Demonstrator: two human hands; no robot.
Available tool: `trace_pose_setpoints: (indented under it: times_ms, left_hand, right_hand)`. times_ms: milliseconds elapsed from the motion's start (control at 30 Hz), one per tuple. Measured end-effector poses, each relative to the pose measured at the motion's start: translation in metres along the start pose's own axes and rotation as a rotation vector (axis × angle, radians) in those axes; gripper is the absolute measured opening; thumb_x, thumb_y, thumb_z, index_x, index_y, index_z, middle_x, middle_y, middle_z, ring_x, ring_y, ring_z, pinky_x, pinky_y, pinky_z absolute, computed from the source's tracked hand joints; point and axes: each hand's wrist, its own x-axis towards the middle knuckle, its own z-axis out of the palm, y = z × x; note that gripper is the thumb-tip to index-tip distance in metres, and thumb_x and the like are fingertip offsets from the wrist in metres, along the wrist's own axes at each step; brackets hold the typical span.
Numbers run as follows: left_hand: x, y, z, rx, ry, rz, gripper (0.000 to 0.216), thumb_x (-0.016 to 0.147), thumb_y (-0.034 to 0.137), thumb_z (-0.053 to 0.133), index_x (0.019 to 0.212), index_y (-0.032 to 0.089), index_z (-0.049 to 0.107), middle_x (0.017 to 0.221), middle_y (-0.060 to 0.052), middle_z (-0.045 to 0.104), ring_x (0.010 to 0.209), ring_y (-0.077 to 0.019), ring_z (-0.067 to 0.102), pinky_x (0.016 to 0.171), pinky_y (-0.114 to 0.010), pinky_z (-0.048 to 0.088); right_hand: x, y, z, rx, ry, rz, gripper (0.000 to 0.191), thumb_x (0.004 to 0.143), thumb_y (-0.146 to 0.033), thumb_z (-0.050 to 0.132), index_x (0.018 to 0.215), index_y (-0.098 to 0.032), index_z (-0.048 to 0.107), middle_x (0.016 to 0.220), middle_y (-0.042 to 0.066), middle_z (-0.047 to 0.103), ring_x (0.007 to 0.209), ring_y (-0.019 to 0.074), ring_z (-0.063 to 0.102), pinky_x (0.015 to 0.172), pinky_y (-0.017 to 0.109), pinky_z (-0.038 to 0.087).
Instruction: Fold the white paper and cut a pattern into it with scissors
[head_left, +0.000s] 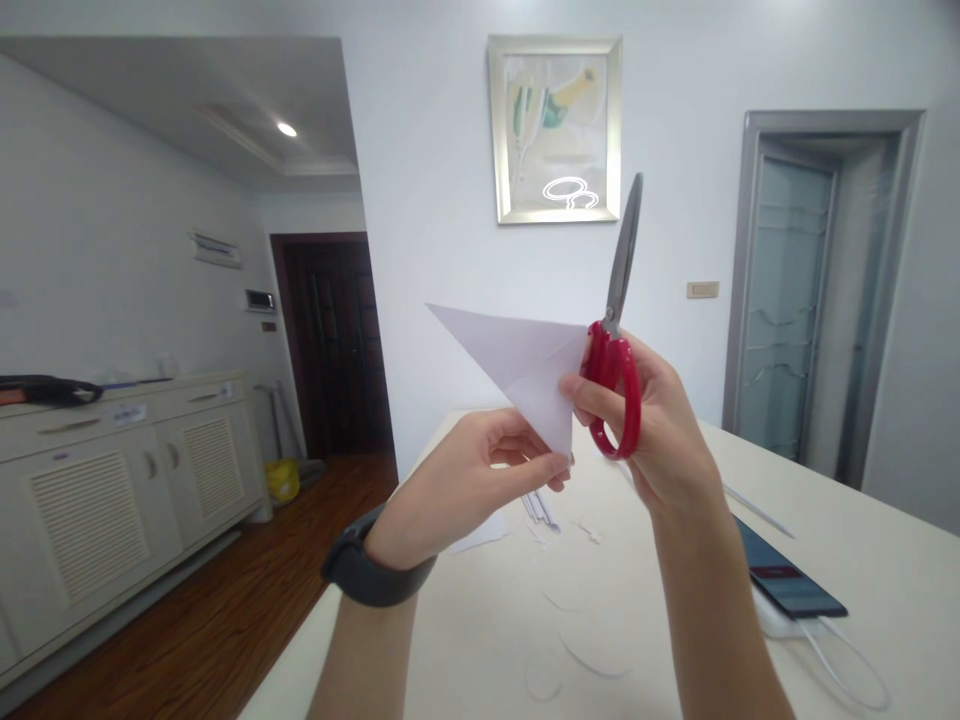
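A white sheet of paper (pixel 517 360), folded into a triangle, is held up above the table with one sharp corner pointing left. My left hand (pixel 499 455) pinches its lower corner between thumb and fingers. With its thumb on the paper's right edge, my right hand (pixel 652 410) also grips red-handled scissors (pixel 621 270). The scissors' blades are closed and point upward, apart from the paper. Some fingers of my right hand are hidden behind the handles and the paper.
On the white table (pixel 480 640) lie curved paper strips (pixel 592 660), small scraps (pixel 589 530) and a bundle of narrow white pieces (pixel 541 510). A phone (pixel 791 575) with a white cable (pixel 847 665) is at the right. Behind the table stands a wall with a framed picture (pixel 556 130).
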Motion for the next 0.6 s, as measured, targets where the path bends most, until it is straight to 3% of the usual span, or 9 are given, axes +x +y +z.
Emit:
trace_pose_setpoints:
  times_ms: [333, 600]
  left_hand:
    - [0.0004, 0.0, 0.0023, 0.004, -0.07, 0.014, 0.021, 0.088, 0.027, 0.054, 0.089, 0.012, 0.07, 0.082, -0.006, 0.07, 0.078, -0.0153, 0.063, 0.071, -0.025, 0.047]
    - [-0.003, 0.003, -0.0002, 0.137, -0.018, 0.033, 0.021, 0.086, 0.03, 0.057, 0.074, 0.015, 0.067, 0.073, -0.002, 0.068, 0.072, -0.0157, 0.064, 0.072, -0.026, 0.049]
  right_hand:
    - [0.0005, 0.0012, -0.0029, 0.013, -0.005, -0.001, 0.014, 0.079, -0.014, 0.066, 0.079, -0.019, 0.052, 0.068, -0.005, 0.046, 0.056, 0.0078, 0.04, 0.049, 0.02, 0.036]
    - [0.0002, 0.0007, -0.0026, -0.003, 0.024, -0.011, 0.015, 0.077, -0.012, 0.067, 0.078, -0.019, 0.054, 0.069, -0.005, 0.05, 0.057, 0.0083, 0.041, 0.049, 0.02, 0.037]
